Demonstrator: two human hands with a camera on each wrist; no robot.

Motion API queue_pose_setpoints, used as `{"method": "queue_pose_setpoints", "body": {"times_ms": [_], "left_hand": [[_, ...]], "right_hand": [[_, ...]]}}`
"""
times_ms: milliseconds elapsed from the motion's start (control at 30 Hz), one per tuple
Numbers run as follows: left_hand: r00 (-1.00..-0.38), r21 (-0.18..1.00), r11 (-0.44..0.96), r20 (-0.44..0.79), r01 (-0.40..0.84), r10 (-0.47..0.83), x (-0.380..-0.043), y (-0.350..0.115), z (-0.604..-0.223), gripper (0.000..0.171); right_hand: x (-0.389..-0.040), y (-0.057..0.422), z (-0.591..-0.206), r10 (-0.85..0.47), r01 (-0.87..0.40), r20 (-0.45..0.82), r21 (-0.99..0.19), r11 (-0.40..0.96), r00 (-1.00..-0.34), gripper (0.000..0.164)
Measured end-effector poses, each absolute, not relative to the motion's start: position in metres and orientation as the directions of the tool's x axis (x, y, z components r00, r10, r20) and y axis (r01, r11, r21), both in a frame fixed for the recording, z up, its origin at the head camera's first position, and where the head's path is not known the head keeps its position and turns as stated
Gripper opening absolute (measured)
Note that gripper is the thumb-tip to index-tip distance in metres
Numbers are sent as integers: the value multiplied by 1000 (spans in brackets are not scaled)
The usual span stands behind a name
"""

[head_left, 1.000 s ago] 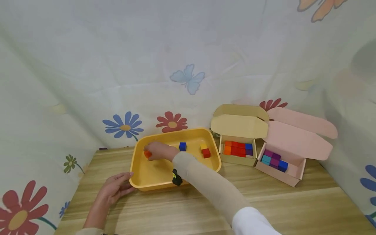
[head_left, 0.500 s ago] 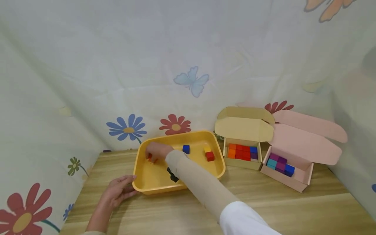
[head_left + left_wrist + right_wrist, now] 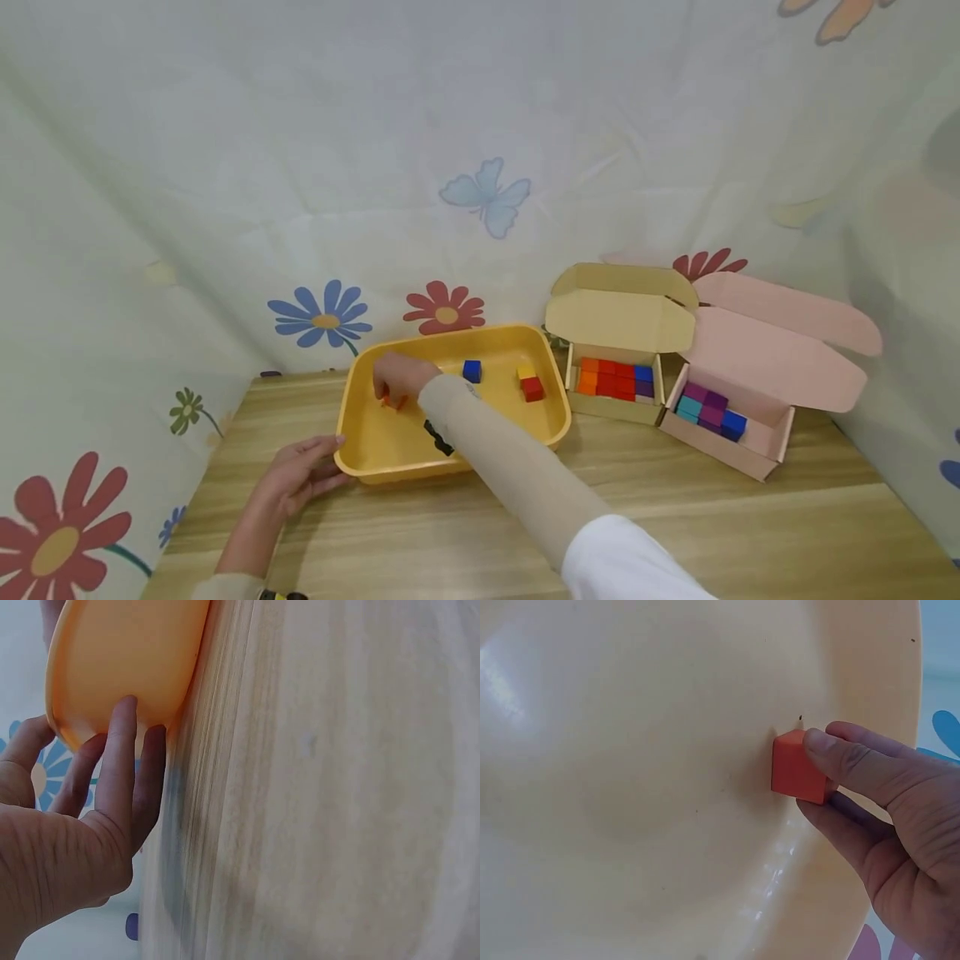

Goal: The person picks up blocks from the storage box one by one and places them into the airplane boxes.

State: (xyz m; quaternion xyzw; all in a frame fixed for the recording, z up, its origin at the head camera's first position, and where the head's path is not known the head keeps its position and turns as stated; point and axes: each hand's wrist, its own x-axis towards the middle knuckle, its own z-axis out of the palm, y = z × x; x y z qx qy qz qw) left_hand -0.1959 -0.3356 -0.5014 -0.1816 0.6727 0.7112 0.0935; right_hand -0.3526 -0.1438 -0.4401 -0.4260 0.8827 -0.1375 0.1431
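Note:
In the head view, a yellow plastic tray stands on the wooden table. My right hand reaches into its left part. The right wrist view shows the thumb and fingers pinching an orange-red cube close to the tray's floor; the fingers partly cover it. My left hand is at the tray's left end. Its fairly straight fingers touch the outer wall in the left wrist view, with the thumb by the rim. A blue cube lies farther back in the tray, and a yellow cube and red cube sit together at right.
Right of the tray stands an open pale-yellow cardboard box holding orange, red, blue and purple cubes. Beside it, an open pink box holds purple, teal and blue cubes. A flower-printed cloth hangs behind the table.
My right wrist has turned and shifted slightly left within the tray, and less of the orange-red cube shows in the head view. The left hand keeps its place at the tray. The head view has shifted a little.

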Motion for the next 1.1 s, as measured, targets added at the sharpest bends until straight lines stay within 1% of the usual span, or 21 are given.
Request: {"method": "queue_pose_setpoints", "body": {"times_ms": [100,200,267,300,367,400,467,533,600,667,700,733,800,867,967,1067,1100], "left_hand": [[-922,927,-63,-375,-370,-95,-199,-335,-499,71],[-927,930,-55,-368,-365,-72,-202,-335,-496,72],[-926,930,-58,-367,-363,-84,-203,-336,-495,70],[-926,930,-60,-367,-362,-88,-204,-337,-495,70],[-927,931,-61,-364,-359,-91,-204,-338,-494,69],[-927,931,-62,-363,-359,-93,-205,-338,-493,69],[-926,931,-67,-365,-360,-92,-206,-337,-493,69],[-926,930,-67,-367,-362,-86,-206,-336,-494,69],[-927,930,-63,-366,-362,-77,-207,-335,-494,70],[-927,930,-59,-366,-362,-82,-207,-334,-494,70],[-927,930,-56,-366,-363,-79,-208,-334,-493,70],[-928,930,-55,-366,-362,-78,-208,-335,-493,70],[-927,930,-53,-367,-364,-80,-208,-335,-492,71],[-924,928,-55,-373,-369,-86,-207,-335,-491,72],[-920,925,-51,-380,-376,-100,-204,-336,-492,72],[-915,921,-42,-390,-387,-104,-199,-338,-495,74],[-913,919,-38,-393,-392,-106,-197,-338,-497,74]], "right_hand": [[-353,-140,-439,-784,-700,-130,-380,605,-607,24],[-354,-139,-437,-802,-735,-120,-339,588,-586,13],[-354,-140,-435,-817,-766,-100,-299,569,-568,5],[-355,-141,-435,-822,-779,-90,-277,563,-562,6],[-355,-144,-435,-828,-800,-76,-221,557,-556,15],[-355,-146,-436,-832,-815,-62,-171,553,-551,20],[-354,-150,-438,-841,-840,-52,-42,540,-538,24],[-350,-155,-441,-854,-853,-54,115,510,-518,22],[-343,-159,-445,-865,-842,-56,268,468,-498,17],[-334,-163,-445,-862,-820,-59,348,454,-503,16],[-330,-163,-445,-858,-812,-56,359,460,-511,17],[-326,-163,-444,-849,-804,-53,358,475,-526,18],[-323,-163,-441,-829,-799,-39,297,523,-558,19],[-324,-159,-441,-818,-800,-15,216,559,-575,18],[-328,-149,-443,-802,-802,18,-10,597,-597,16],[-328,-130,-440,-789,-774,41,-231,589,-613,13],[-328,-123,-437,-788,-767,49,-275,580,-613,11]]}}
